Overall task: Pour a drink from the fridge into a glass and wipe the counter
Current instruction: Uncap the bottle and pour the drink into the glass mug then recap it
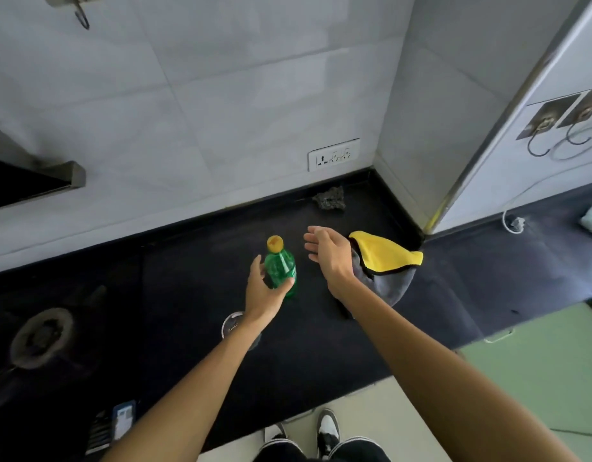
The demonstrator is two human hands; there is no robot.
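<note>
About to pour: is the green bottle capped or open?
Capped: a yellow cap sits on the upright green bottle gripped by the left hand.

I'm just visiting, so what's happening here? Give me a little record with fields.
bottle: green, yellow cap on, upright on counter
left hand: grips bottle
right hand: open, between bottle and cloth
glass: by left wrist, partly hidden
cloth: yellow and grey, on counter
</note>
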